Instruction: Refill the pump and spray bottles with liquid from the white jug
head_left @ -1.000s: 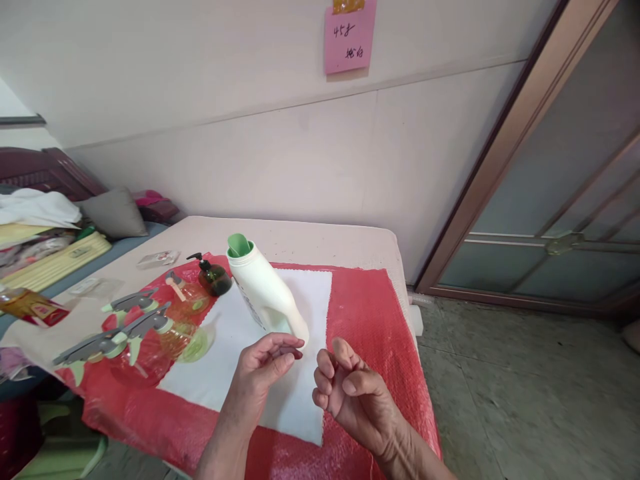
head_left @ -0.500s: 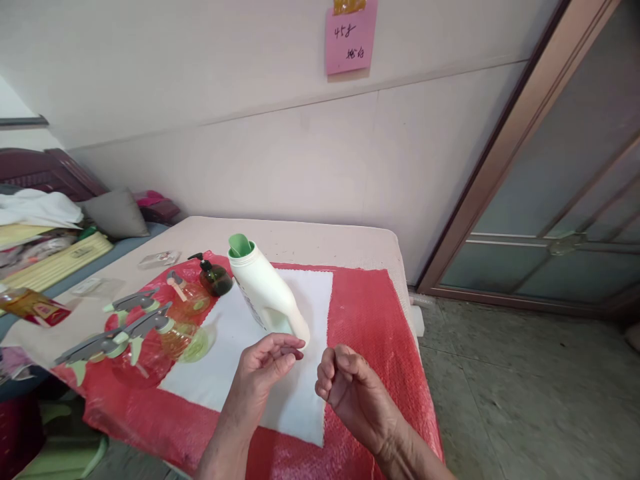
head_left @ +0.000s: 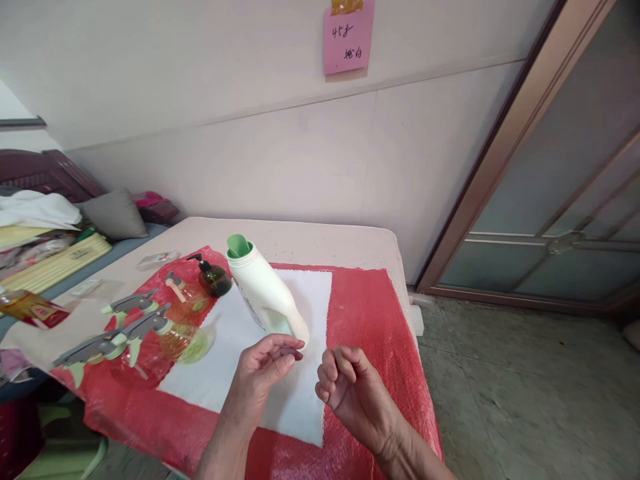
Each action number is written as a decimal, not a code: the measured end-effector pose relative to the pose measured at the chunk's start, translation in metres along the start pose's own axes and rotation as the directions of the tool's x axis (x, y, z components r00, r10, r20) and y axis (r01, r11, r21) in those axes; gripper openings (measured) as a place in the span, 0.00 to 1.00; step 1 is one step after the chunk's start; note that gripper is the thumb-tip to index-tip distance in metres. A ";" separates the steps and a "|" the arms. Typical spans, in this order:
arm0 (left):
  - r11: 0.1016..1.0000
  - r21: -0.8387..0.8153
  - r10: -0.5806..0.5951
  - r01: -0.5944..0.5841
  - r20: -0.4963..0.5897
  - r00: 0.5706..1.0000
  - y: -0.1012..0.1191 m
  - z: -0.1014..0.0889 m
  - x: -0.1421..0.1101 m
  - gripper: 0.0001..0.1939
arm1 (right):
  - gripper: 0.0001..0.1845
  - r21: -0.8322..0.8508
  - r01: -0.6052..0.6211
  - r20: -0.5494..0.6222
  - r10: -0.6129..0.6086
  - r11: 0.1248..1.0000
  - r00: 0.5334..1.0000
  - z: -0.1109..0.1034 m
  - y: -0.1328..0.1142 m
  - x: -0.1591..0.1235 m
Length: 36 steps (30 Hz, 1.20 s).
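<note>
My left hand [head_left: 263, 368] hovers over the white sheet [head_left: 225, 347], its thumb and fingertips pinched together on something small and dark that I cannot make out. Just beyond its fingertips the base of a white detergent bottle [head_left: 265, 293] with an uncapped green spout lies tilted on the sheet. My right hand [head_left: 350, 393] is a short way to the right, over the red woven mat [head_left: 370, 313]. Its fingers are curled into the palm and nothing shows in them. The two hands do not touch.
A dark green pump bottle [head_left: 214, 278] and several spray bottles with grey-green triggers [head_left: 135, 327] lie on the mat's left side. The beige table [head_left: 310, 237] stands against a wall with a pink note [head_left: 349, 37]. Bedding clutter is at left, a sliding door [head_left: 560, 220] at right.
My right hand's fingers curled from loosely apart into the palm and the hand sank slightly. My left hand has kept its pinch and place.
</note>
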State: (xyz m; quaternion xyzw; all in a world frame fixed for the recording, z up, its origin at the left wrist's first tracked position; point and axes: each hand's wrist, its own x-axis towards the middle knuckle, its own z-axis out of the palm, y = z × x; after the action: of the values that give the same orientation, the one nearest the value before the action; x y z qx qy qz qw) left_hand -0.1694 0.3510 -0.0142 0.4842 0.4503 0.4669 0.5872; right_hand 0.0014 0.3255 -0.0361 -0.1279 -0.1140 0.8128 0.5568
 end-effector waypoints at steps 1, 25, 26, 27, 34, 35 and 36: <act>1.000 0.001 0.000 0.000 0.000 1.000 0.000 0.000 0.000 0.15 | 0.26 0.004 -0.003 0.006 0.003 1.000 1.000 0.000 0.000 0.000; 1.000 0.026 0.005 -0.005 0.023 1.000 0.000 -0.002 0.001 0.15 | 0.07 -0.028 -0.014 0.145 0.018 1.000 0.989 -0.001 -0.002 -0.003; 1.000 0.025 0.001 -0.002 0.025 1.000 0.000 -0.002 0.001 0.15 | 0.07 -0.040 -0.011 0.143 0.017 0.999 0.990 -0.001 -0.002 -0.003; 1.000 0.023 -0.001 0.001 0.026 1.000 0.000 -0.002 0.001 0.15 | 0.07 -0.056 -0.007 0.140 0.015 0.998 0.990 -0.001 -0.002 -0.003; 1.000 -0.019 0.015 -0.015 0.010 1.000 0.001 0.000 0.000 0.13 | 0.07 -0.269 0.095 0.090 -0.073 0.959 0.993 0.003 -0.002 -0.003; 0.999 -0.036 0.023 -0.023 -0.004 1.000 0.002 0.000 -0.001 0.13 | 0.06 -0.322 0.123 0.085 -0.100 0.939 0.991 0.003 -0.001 -0.004; 0.998 -0.054 0.030 -0.030 -0.015 0.999 0.003 -0.001 -0.001 0.12 | 0.05 -0.411 0.160 0.086 -0.137 0.897 0.987 0.001 0.000 -0.006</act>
State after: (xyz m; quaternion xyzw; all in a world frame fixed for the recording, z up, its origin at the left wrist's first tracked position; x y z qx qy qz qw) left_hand -0.1705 0.3501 -0.0111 0.4713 0.4343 0.4914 0.5898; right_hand 0.0029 0.3203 -0.0344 -0.2123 -0.3093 0.7281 0.5737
